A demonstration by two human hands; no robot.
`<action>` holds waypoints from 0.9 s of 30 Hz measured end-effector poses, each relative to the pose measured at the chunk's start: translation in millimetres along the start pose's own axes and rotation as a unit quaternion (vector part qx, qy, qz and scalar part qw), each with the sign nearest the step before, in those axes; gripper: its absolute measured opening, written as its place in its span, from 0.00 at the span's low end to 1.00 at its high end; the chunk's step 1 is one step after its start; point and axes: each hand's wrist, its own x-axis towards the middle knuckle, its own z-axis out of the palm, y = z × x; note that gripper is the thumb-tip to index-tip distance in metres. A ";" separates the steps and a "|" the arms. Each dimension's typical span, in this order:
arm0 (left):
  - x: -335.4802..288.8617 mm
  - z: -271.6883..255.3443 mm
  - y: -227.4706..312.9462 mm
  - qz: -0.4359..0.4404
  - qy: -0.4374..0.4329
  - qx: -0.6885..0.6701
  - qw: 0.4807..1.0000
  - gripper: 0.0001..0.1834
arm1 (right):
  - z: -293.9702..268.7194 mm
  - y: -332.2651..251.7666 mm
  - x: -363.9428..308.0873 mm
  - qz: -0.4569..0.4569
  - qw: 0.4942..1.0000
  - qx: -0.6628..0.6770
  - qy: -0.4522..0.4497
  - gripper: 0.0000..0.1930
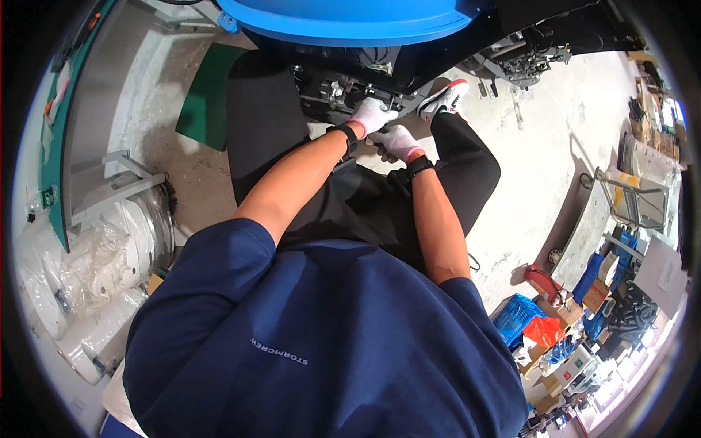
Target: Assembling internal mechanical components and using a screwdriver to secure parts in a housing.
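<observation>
My left hand [374, 116], in a white glove with a pink cuff, is up against the black machine mechanism [328, 91] in front of me. Its fingers are bent around a part too small to name. Just below and to the right is my right hand [399, 142], gloved the same way, with curled fingers that hide whatever they grip. A dark, knobbly object [382, 152] shows at its fingertips; I cannot tell what kind it is. Metal fittings and dark bars surround the left hand.
A large blue round cover [350, 29] overhangs the mechanism. A green mat [208, 98] lies on the floor to the left, near plastic-wrapped rolls [102, 255]. On the right are a flat trolley [584, 233], a blue crate [517, 318] and piled boxes. More machine parts [522, 62] sit ahead right.
</observation>
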 end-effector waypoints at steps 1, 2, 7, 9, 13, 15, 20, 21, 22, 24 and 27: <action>-0.5 -2.5 2.6 -0.014 -0.007 0.032 0.999 0.17 | 0.0 -0.4 -0.4 0.000 1.000 0.000 0.000 0.16; -1.8 -4.1 5.1 -0.028 -0.014 0.063 0.998 0.18 | 0.0 -0.8 -0.7 -0.007 1.000 -0.022 0.006 0.17; -3.2 -1.3 4.0 -0.015 0.020 0.062 0.998 0.18 | -1.2 -6.0 -3.2 -0.011 0.996 -0.086 0.018 0.17; 0.0 1.9 4.3 -0.017 0.014 0.083 0.996 0.18 | -3.9 -3.4 -0.1 0.017 0.999 -0.036 0.028 0.16; 4.5 6.2 -11.4 -0.016 0.018 0.027 0.999 0.15 | 1.9 -14.6 -8.1 0.060 0.998 0.034 -0.010 0.16; 4.6 8.5 -11.3 -0.015 0.006 0.006 1.000 0.16 | 3.5 -12.9 -9.6 0.055 0.997 0.054 -0.029 0.13; 5.3 6.0 -11.4 0.009 0.018 -0.027 0.999 0.18 | 1.4 -8.6 -8.7 0.008 1.000 0.011 -0.009 0.16; 6.4 2.4 -12.3 0.009 0.021 -0.027 0.999 0.18 | 1.5 -9.9 -8.1 0.003 1.000 -0.019 -0.008 0.18; 5.7 -1.6 -2.3 -0.015 -0.005 0.014 1.000 0.18 | -1.4 -5.5 -7.7 0.007 1.000 -0.016 -0.004 0.18; 1.5 -3.3 4.0 -0.038 -0.027 0.055 0.997 0.19 | -3.1 -3.6 -7.5 -0.006 0.998 -0.064 0.012 0.23; -1.9 -1.9 -0.3 -0.029 0.011 0.005 1.000 0.20 | -0.7 -9.1 -9.9 -0.010 0.994 -0.104 0.032 0.25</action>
